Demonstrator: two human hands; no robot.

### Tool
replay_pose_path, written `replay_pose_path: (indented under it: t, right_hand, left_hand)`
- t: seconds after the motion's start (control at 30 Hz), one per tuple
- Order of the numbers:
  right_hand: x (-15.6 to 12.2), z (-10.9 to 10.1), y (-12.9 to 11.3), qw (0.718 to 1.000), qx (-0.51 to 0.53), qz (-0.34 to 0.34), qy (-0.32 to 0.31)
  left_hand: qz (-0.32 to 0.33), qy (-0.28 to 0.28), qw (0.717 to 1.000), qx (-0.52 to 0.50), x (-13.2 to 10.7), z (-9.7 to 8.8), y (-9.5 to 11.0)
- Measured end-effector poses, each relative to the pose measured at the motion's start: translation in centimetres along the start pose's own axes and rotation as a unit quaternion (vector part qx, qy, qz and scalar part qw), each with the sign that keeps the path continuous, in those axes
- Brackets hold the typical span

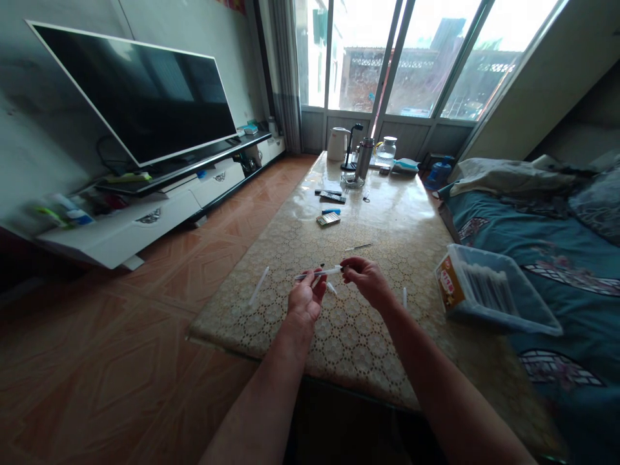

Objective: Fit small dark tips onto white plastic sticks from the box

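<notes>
Evidently two bare hands were at work: the left hand (304, 299) held a slim translucent pen (330, 272) near one end in its curled fingers, while the right hand (363, 279) pinched the dark part at the other end. The pen lay nearly level above the near half of the patterned tabletop (349, 336). Some small dark tip also poked up by the left fingers, perhaps another pen part, though it was too small to tell.

With the pen as the middle of the dial, a small white piece (332, 288) showed at six o'clock, just beside the left fingertips. A pale tube (259, 286) lay near nine, another tube (405, 297) (partly behind the right forearm) near four, and a thin rod (359, 247) between one and two. Towards three stood a clear bin (527, 290) packed with slender pale pieces. At twelve lay a flat box (328, 219), a blue item (331, 211) just behind it; farther off rose a white kettle (338, 145), with a steel flask (364, 158) just past twelve.
</notes>
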State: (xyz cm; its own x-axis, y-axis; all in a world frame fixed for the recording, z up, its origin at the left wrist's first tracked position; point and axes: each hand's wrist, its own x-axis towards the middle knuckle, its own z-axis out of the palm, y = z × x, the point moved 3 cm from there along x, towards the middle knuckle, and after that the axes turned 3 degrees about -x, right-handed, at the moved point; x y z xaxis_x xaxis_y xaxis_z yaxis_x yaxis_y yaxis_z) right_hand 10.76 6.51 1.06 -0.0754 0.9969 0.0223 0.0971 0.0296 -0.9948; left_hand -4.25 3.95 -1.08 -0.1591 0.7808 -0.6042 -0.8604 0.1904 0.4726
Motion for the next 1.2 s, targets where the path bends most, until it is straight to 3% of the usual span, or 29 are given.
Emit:
replay_pose_path:
  t: [0.57, 0.83, 0.97, 1.07, 1.2]
  right_hand:
    - [-0.7, 0.8, 0.1, 0.999, -0.027, -0.02, 0.006]
    - [-0.6, 0.4, -0.2, 0.982, -0.187, -0.024, 0.015]
    - [-0.7, 0.3, 0.2, 0.994, -0.101, 0.027, -0.021]
    - [-1.0, 0.6, 0.1, 0.999, -0.018, 0.015, -0.036]
    - [-1.0, 1.1, 0.5, 0.997, -0.068, 0.01, -0.024]
  left_hand:
    - [0.018, -0.013, 1.0, -0.001, 0.3, -0.6, 0.3]
    - [0.021, -0.058, 0.998, 0.011, -0.2, 0.1, 0.7]
    - [0.02, -0.054, 0.998, 0.011, -0.4, 0.1, 0.8]
    - [0.029, -0.054, 0.998, 0.015, -0.5, 0.1, 0.9]
    - [0.035, -0.061, 0.997, 0.026, -0.4, -0.1, 1.0]
